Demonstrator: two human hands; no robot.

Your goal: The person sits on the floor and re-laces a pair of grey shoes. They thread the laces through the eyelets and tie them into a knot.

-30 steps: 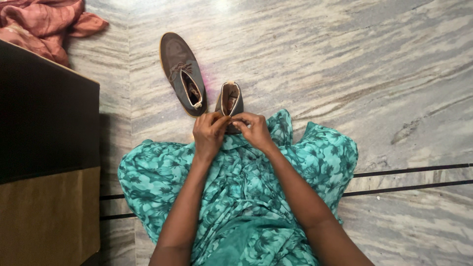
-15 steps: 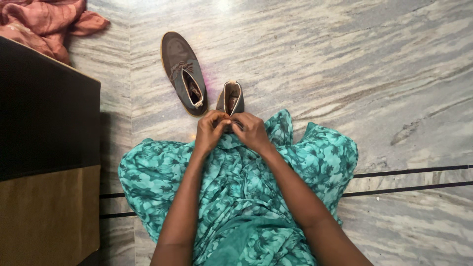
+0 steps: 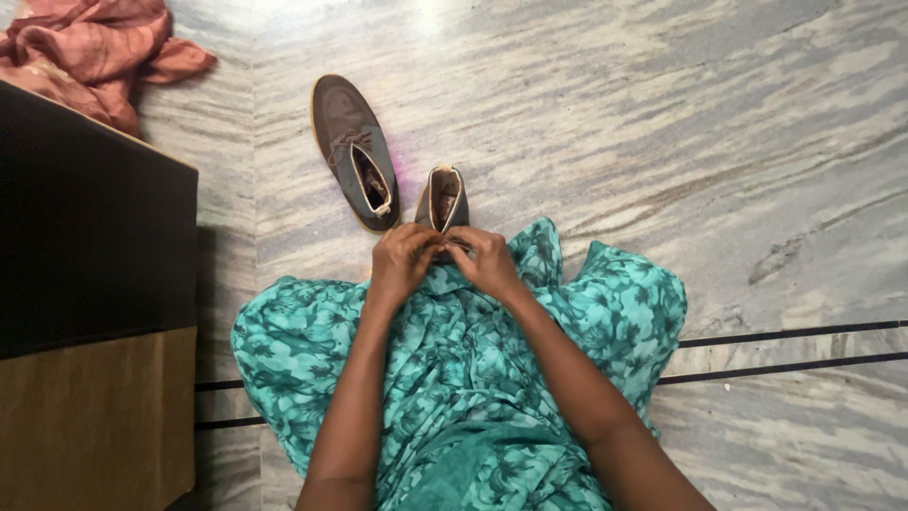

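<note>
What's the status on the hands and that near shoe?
Left hand and right hand together, fingers pinched at the near shoe, laces hidden. Second shoe lies apart on the floor. Nothing in the way.

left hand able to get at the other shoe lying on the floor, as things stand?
Probably yes. The lying shoe sits just beyond the left hand, bare marble floor between them; but both hands are busy at the upright shoe.

Grey-veined marble floor (image 3: 662, 123) spreads before me, crossed by 2 dark inlaid strips (image 3: 785, 345); a dark cabinet (image 3: 95, 246) stands left, pink cloth (image 3: 85, 47) heaped behind it, light glaring overhead.
</note>
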